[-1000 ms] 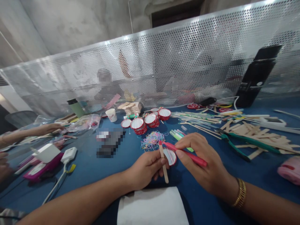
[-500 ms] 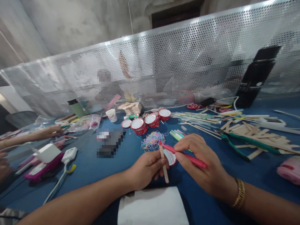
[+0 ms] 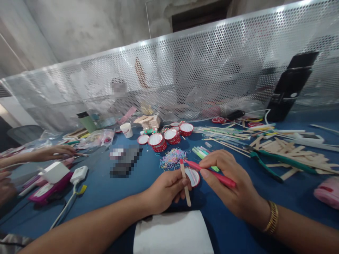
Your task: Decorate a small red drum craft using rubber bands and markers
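Pinched in my left hand [image 3: 168,190] is a wooden craft stick [image 3: 187,195], held upright at a slight tilt, its top end coloured red. My right hand [image 3: 229,180] grips a red marker pen [image 3: 219,176] like a pencil, its tip pointing left, close to the stick's red end; whether they touch I cannot tell. Behind the stick lies a round lid [image 3: 194,177] with a red rim and white inside. Beyond my left fingers sits a heap of pastel rubber bands [image 3: 173,158]. Several green and white markers [image 3: 202,153] rest past my right fingertips.
Below my hands lies a white folded sheet or pad [image 3: 173,233]. Red tins [image 3: 156,142] and a paper cup [image 3: 126,130] stand further back. Green-handled pliers [image 3: 267,165] and loose craft sticks [image 3: 296,151] lie right. Another person's hand [image 3: 59,151] reaches in at left, near chargers [image 3: 55,171].
The marker in my right hand has shifted slightly right, away from the stick's end. My left hand stays put. The other person's hand at left has moved to the right.
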A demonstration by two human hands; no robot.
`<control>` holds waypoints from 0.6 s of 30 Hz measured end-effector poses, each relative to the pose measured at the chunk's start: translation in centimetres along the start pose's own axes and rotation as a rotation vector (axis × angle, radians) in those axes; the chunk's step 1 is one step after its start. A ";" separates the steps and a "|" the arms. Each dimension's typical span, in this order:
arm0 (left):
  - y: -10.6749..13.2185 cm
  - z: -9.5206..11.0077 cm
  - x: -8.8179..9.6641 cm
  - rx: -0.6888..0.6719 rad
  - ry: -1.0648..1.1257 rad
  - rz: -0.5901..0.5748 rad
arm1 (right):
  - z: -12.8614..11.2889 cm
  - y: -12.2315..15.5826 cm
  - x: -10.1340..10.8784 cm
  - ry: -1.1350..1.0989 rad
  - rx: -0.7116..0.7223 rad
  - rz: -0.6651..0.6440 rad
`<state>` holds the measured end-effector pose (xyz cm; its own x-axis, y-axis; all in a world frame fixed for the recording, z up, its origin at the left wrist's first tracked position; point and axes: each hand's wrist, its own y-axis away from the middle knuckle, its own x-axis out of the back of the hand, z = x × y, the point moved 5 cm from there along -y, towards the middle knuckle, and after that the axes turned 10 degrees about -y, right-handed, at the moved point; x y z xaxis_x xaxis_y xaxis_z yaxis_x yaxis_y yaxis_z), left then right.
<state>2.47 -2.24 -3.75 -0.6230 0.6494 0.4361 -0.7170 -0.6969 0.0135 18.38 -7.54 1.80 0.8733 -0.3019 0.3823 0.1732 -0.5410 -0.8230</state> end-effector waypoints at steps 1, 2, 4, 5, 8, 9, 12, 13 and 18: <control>0.0 0.0 0.0 -0.003 -0.002 -0.001 | 0.0 0.0 0.0 -0.007 0.002 -0.004; 0.0 0.0 0.0 -0.006 -0.003 0.000 | 0.0 0.1 -0.1 -0.014 0.006 -0.014; 0.0 0.0 -0.1 -0.010 -0.002 0.004 | -0.1 0.1 -0.1 -0.023 0.009 -0.033; 0.0 0.0 -0.1 -0.011 0.001 0.005 | 0.0 0.1 -0.2 -0.023 0.008 -0.036; -0.1 -0.1 -0.1 -0.011 0.009 0.008 | 0.1 0.1 -0.1 -0.014 -0.002 -0.018; -0.1 -0.1 0.0 -0.010 0.007 0.008 | 0.1 0.1 -0.1 -0.014 -0.003 -0.013; -0.1 0.0 0.0 -0.006 -0.008 0.004 | 0.1 0.1 -0.2 -0.024 0.003 -0.023; -0.1 0.1 0.0 -0.005 -0.011 0.004 | 0.1 0.1 -0.2 -0.027 0.005 -0.032; 0.0 0.1 -0.1 -0.014 0.015 -0.006 | 0.1 0.2 -0.2 -0.019 -0.004 -0.018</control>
<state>2.53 -2.35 -3.72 -0.6233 0.6578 0.4229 -0.7247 -0.6890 0.0036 18.29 -7.54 1.54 0.8785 -0.2777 0.3888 0.1867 -0.5496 -0.8143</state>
